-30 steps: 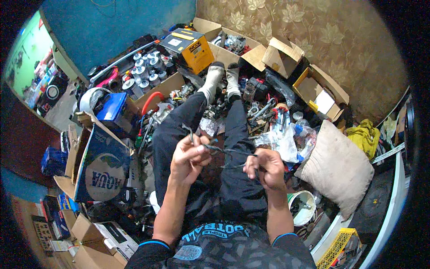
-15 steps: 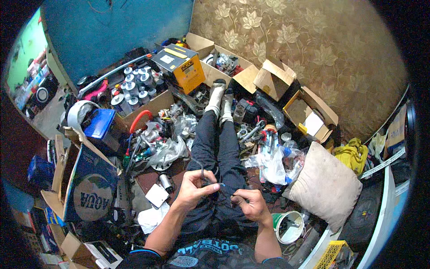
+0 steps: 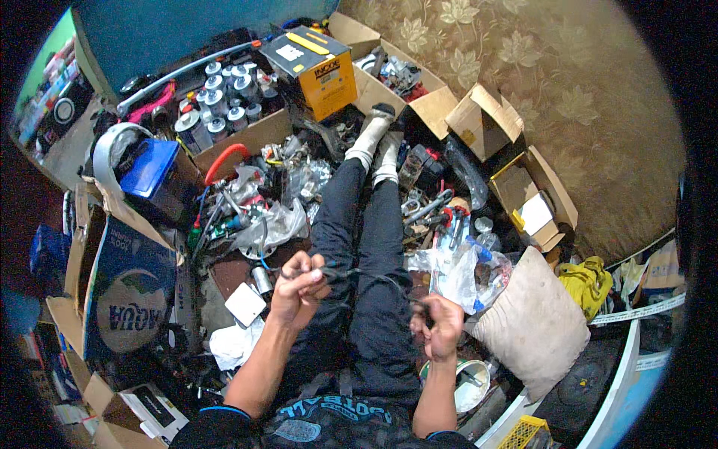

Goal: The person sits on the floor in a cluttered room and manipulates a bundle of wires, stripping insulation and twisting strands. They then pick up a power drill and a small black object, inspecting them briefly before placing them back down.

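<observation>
Head view. The dark cable (image 3: 387, 280) lies across the dark trousers (image 3: 340, 224), its long axis running roughly crosswise to the legs and curving toward the wearer at its right end. The left hand (image 3: 299, 290), over the trousers' left edge, pinches the cable between thumb and curled fingers. The right hand (image 3: 440, 323), just right of the trousers and nearer the wearer's body, has its fingers curled, apparently gripping the cable's other end; blur hides the exact contact. The span thus lies to the right of the left fingers and to the left of the right fingers, neither hand clearly nearer its middle. Right of the trousers: a pale cushion (image 3: 535, 322) and a white bucket (image 3: 476, 382).
</observation>
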